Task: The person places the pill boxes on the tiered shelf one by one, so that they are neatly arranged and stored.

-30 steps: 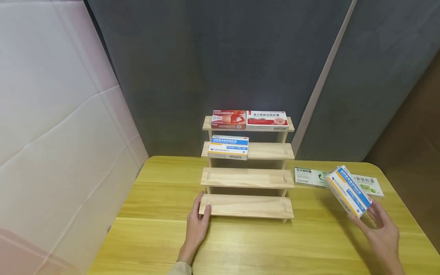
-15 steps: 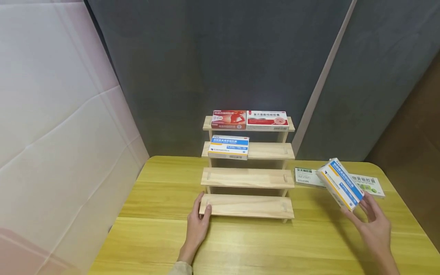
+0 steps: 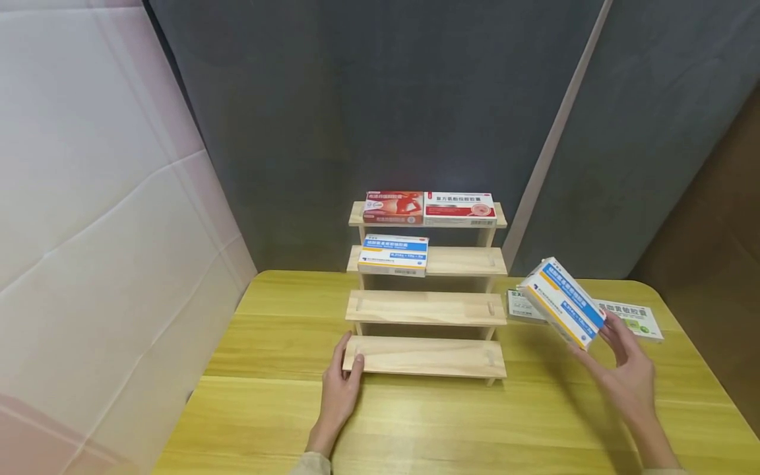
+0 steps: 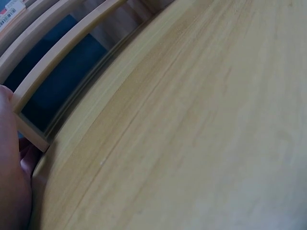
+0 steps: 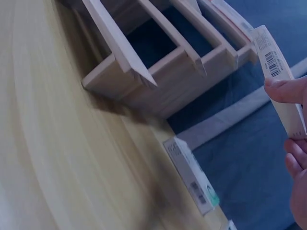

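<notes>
My right hand (image 3: 629, 379) pinches a blue-and-white medicine box (image 3: 563, 303) by its near end, tilted and raised above the table right of the stepped wooden rack (image 3: 424, 356). The right wrist view shows the thumb on the barcode side of this box (image 5: 278, 72). My left hand (image 3: 340, 389) grips the left end of the rack's lowest step, thumb on top. A similar blue-and-white box (image 3: 393, 255) lies on the left of the second step from the top. On the top step, a red medicine box (image 3: 393, 207) sits beside a white-and-red one (image 3: 460, 209).
Two flat medicine boxes lie on the table right of the rack: a green-and-white one (image 3: 525, 307), partly covered by the held box, and a white one with green print (image 3: 638, 320). A grey cloth wall (image 3: 415, 99) stands behind, a white panel (image 3: 107, 198) at left.
My right hand has carried the blue-and-white box leftward and slightly away from me, toward the rack. The left hand keeps its place on the lowest step.
</notes>
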`<move>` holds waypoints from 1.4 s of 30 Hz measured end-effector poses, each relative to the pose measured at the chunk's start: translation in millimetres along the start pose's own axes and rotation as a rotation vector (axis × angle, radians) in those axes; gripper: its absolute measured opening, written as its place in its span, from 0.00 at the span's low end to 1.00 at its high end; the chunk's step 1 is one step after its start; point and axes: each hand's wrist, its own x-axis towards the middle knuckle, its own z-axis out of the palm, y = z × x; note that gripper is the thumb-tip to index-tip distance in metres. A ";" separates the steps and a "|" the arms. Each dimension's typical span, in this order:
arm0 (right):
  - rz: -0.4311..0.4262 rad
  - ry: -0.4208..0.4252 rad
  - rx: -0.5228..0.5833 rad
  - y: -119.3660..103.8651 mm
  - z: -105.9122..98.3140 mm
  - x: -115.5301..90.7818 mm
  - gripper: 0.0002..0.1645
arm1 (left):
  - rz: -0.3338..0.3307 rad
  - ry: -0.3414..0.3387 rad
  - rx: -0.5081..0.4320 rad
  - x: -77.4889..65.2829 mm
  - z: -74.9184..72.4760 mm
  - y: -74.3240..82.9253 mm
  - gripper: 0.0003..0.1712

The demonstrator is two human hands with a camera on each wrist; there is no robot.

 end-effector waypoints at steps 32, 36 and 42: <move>-0.201 -0.252 -0.132 -46.2 51.9 57.0 0.50 | -0.021 0.015 -0.006 -0.9 1.2 5.4 0.30; -0.205 -0.305 -0.159 -51.5 55.7 67.6 0.51 | -0.035 0.020 0.004 -0.6 2.1 8.4 0.30; -0.193 -0.387 -0.203 -53.7 58.3 80.7 0.52 | -0.008 0.015 0.008 -1.2 2.1 5.3 0.30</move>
